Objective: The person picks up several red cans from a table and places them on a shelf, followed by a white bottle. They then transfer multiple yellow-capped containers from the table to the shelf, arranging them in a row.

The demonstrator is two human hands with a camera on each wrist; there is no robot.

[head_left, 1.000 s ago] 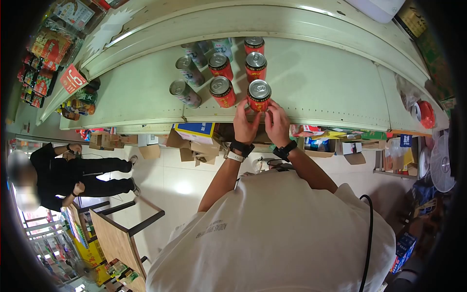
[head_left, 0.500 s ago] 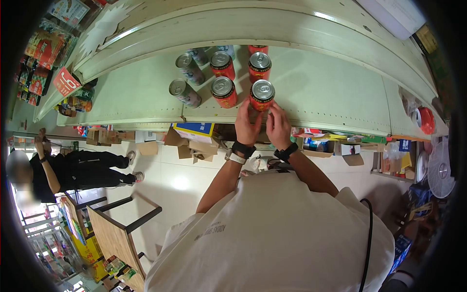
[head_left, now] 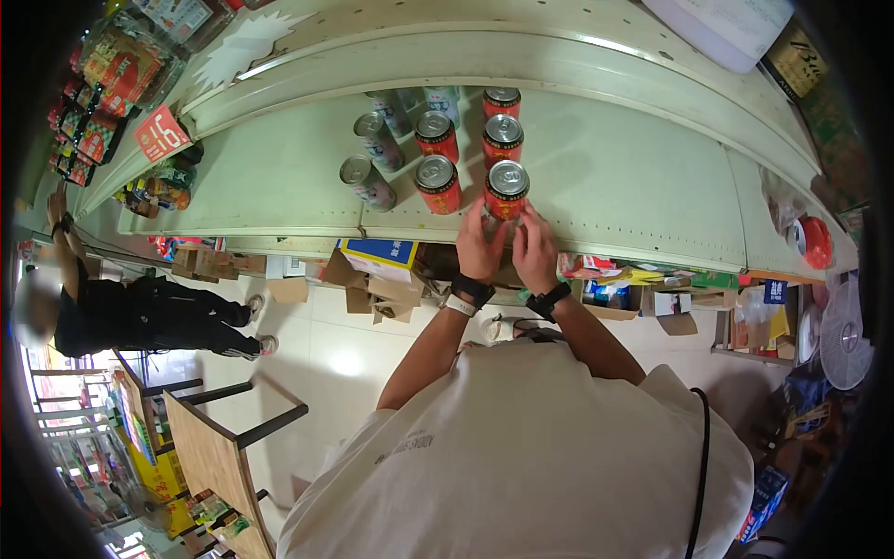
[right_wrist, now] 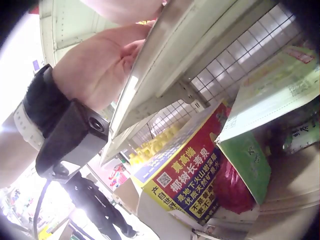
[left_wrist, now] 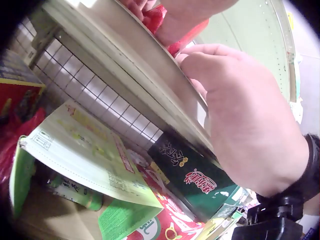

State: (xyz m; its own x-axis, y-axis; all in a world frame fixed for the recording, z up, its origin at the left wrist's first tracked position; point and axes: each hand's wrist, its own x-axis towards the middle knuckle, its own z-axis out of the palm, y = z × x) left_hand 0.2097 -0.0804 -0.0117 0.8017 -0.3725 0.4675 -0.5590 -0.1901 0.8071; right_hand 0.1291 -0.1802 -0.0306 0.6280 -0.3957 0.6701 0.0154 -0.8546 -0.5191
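A red drink can with a silver lid stands upright near the front edge of the pale green shelf. My left hand grips its lower left side, and my right hand holds the lower right side. Behind it in line stand two more red cans, the nearer one close to its lid. The column to the left has two red cans, with one in front. Farther left are several grey cans. In the left wrist view, a shelf lip and fingers hide most of the held can.
A raised shelf edge runs above the cans' far end. Under the shelf sit open cartons and a blue-and-yellow box. A person in black stands at the left, beyond a wooden table. A red package lies far right.
My hands stay around the front red can, which keeps its place on the shelf. The head view has shifted slightly. The person at the left has stretched their arms toward the shelf side.
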